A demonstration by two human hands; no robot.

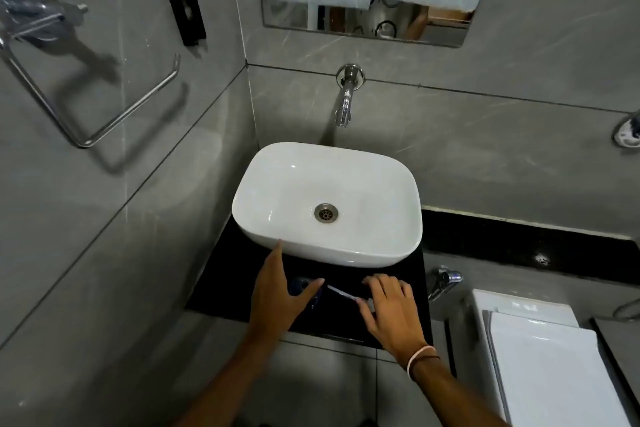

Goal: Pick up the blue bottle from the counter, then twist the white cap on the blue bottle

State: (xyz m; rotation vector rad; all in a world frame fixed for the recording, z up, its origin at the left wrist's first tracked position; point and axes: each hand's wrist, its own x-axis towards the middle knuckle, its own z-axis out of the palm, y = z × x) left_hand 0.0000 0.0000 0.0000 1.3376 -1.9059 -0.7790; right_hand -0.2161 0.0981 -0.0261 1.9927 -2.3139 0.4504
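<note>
- Right hand [391, 312] lay at 5 o'clock on the black bench [221, 274], fingers loosely spread over a thin white stick [341, 293], not yet pinching it.
- Left hand [277, 298], fingers spread, covered a dark blue object [300, 284], ungripped.
- White basin [327, 201] stood at 12 o'clock, dry-looking; tap [344, 107] beyond.

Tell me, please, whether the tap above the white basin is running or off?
Off: no stream falls from the tap, and the basin beneath looks dry around its drain.
</note>
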